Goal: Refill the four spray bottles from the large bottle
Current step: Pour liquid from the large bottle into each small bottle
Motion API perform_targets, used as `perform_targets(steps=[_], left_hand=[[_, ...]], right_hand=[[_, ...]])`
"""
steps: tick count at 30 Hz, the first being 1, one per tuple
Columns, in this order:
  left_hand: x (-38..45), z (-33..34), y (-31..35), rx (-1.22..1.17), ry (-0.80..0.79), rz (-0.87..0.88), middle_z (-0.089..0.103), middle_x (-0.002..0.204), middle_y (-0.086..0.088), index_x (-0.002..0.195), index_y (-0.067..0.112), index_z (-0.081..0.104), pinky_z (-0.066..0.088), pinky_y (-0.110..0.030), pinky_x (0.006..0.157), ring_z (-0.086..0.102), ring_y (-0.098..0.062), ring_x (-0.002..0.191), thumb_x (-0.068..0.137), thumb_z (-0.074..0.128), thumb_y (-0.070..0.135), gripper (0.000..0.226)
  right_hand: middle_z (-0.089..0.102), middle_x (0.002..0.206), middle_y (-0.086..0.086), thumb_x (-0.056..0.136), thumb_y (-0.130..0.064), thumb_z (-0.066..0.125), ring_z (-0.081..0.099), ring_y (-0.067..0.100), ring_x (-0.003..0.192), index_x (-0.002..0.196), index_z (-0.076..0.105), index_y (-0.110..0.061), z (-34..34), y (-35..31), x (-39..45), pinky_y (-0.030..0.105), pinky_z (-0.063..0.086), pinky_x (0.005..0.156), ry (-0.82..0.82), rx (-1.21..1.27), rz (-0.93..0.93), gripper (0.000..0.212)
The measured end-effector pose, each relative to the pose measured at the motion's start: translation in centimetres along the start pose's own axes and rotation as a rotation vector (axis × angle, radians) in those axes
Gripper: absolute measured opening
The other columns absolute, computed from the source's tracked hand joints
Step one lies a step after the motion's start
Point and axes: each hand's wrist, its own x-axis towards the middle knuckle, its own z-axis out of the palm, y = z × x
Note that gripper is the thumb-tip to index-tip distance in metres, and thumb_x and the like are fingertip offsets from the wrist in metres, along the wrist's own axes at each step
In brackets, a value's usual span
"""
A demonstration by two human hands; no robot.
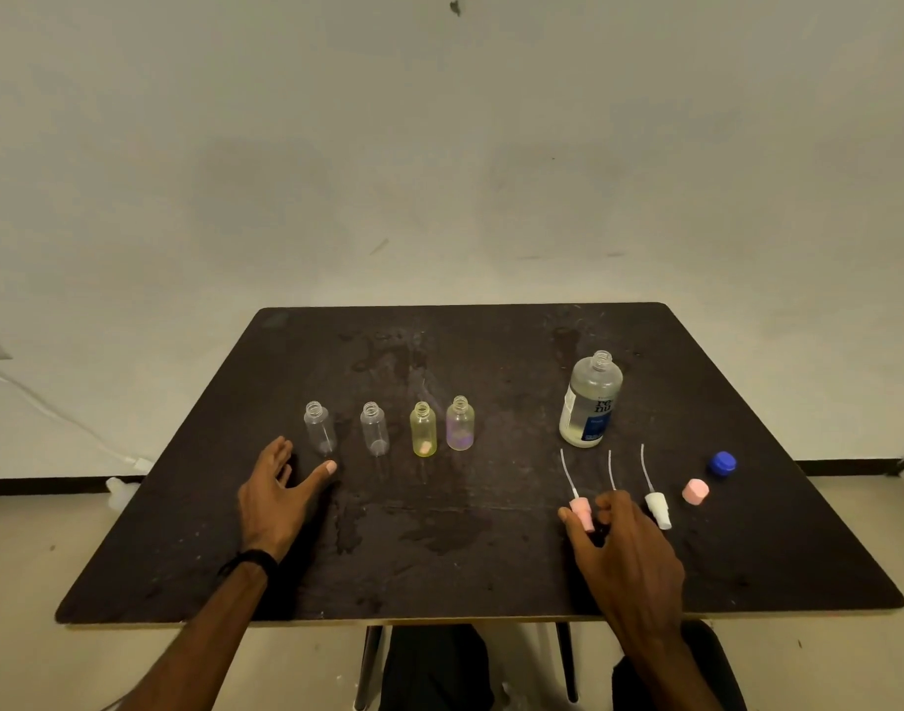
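while my right hand (626,549) sits lowest in the frame at lower right, its fingers curl down over the spray heads lying on the dark table (439,567). my thumb and forefinger touch the pink spray head (581,511), though i cannot tell if i truly pinch it or only rest on it. a second dip tube (611,469) sticks out from under my fingers, its head hidden by them. just right of my knuckles lies the white spray head (658,509), apart from my hand, its tube pointing up the frame. further right sit a pink cap (695,491) and, beyond it, a blue cap (722,463).

my left hand (275,497), at lower left centre, is spread with fingers straight and thumb stretched out to the right, holding nothing; a dark band circles the wrist. the thumb tip reaches just below the leftmost clear spray bottle (319,427), near it but not touching.

that bottle begins a row across the middle of the frame: a second clear spray bottle (374,429), a yellow spray bottle (423,429) and a purple-tinted spray bottle (460,423), all upright and uncapped.

farther up at right centre, above my right hand and well apart from it, the large bottle (589,400) stands upright, open-necked, with clear liquid inside.
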Motion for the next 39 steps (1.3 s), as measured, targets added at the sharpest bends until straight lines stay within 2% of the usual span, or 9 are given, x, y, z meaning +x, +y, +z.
perform_targets(steps=[5,10,13,18,26,30,33,36,39], left_hand=[[-1.0,0.1,0.6,-0.035,0.115,0.023,0.057,0.143,-0.014,0.145,0.007,0.047,0.046,-0.040,0.108,0.057,-0.028,0.130,0.084,0.078,0.033,0.073],[-2.9,0.6,1.8,-0.067,0.246,0.133,0.068,0.126,-0.009,0.135,0.011,0.057,0.050,-0.029,0.096,0.066,-0.021,0.114,0.091,0.070,0.031,0.050],[-4.1,1.4,2.8,-0.067,0.222,0.195,0.068,0.123,-0.005,0.134,0.015,0.056,0.048,-0.022,0.091,0.065,-0.016,0.109,0.091,0.070,0.030,0.047],[-5.6,3.3,4.1,-0.050,0.127,0.304,0.067,0.115,0.008,0.127,0.019,0.060,0.051,-0.018,0.089,0.065,-0.006,0.104,0.084,0.079,0.027,0.047],[-8.0,8.2,5.2,-0.015,-0.176,0.336,0.074,0.085,0.013,0.102,0.024,0.073,0.060,-0.028,0.078,0.070,-0.003,0.082,0.085,0.080,0.023,0.018],[-7.3,10.3,5.6,0.069,0.021,0.230,0.066,0.074,0.012,0.092,0.032,0.060,0.058,-0.036,0.069,0.064,-0.001,0.069,0.079,0.083,0.034,0.027],[-6.2,9.9,5.8,0.143,0.130,0.327,0.053,0.084,0.012,0.095,0.030,0.051,0.053,-0.035,0.069,0.054,-0.006,0.077,0.073,0.086,0.041,0.043],[-4.2,7.8,5.7,0.218,0.222,0.490,0.053,0.106,0.010,0.110,0.024,0.054,0.044,-0.031,0.087,0.049,-0.010,0.099,0.068,0.088,0.046,0.058],[-1.6,5.3,5.7,0.323,0.122,0.587,0.052,0.128,0.008,0.127,0.022,0.053,0.034,-0.033,0.105,0.039,-0.006,0.122,0.070,0.082,0.060,0.074]], right_hand=[[0.059,0.113,0.002,0.088,-0.038,0.068,0.054,0.011,0.098,0.127,0.052,-0.016,-1.2,-0.2,-0.3,0.022,0.042,0.086,-0.058,-0.052,0.006,0.048],[0.059,0.087,-0.012,0.084,-0.045,0.068,0.056,0.002,0.073,0.107,0.060,-0.023,-2.2,-3.8,1.2,0.017,0.045,0.065,0.213,0.272,-0.253,0.033],[0.058,0.100,-0.019,0.083,-0.048,0.071,0.058,-0.002,0.082,0.117,0.055,-0.032,-1.9,-6.7,4.0,0.015,0.047,0.070,0.038,0.322,-0.356,0.041],[0.057,0.121,-0.006,0.077,-0.040,0.079,0.058,0.005,0.096,0.131,0.052,-0.019,-0.3,-10.3,9.2,0.020,0.050,0.082,-0.269,0.231,-0.484,0.064],[0.063,0.114,-0.004,0.068,-0.030,0.087,0.061,0.011,0.099,0.125,0.056,-0.019,2.1,-11.8,12.4,0.021,0.052,0.081,-0.516,0.289,-0.394,0.065],[0.065,0.108,-0.007,0.068,-0.026,0.087,0.062,0.006,0.091,0.123,0.058,-0.018,2.7,-12.1,12.3,0.011,0.049,0.069,-0.513,0.316,-0.393,0.063],[0.056,0.129,-0.003,0.063,-0.035,0.088,0.056,0.010,0.112,0.139,0.046,-0.017,2.7,-12.3,12.2,0.014,0.048,0.085,-0.505,0.321,-0.393,0.089],[0.035,0.150,-0.006,0.060,-0.055,0.083,0.035,0.015,0.136,0.149,0.030,-0.025,2.3,-12.8,12.4,0.042,0.032,0.114,-0.338,0.198,-0.512,0.108],[0.038,0.150,-0.006,0.061,-0.052,0.086,0.038,0.015,0.136,0.148,0.031,-0.026,1.7,-13.7,13.2,0.040,0.035,0.112,-0.352,0.226,-0.539,0.106]])
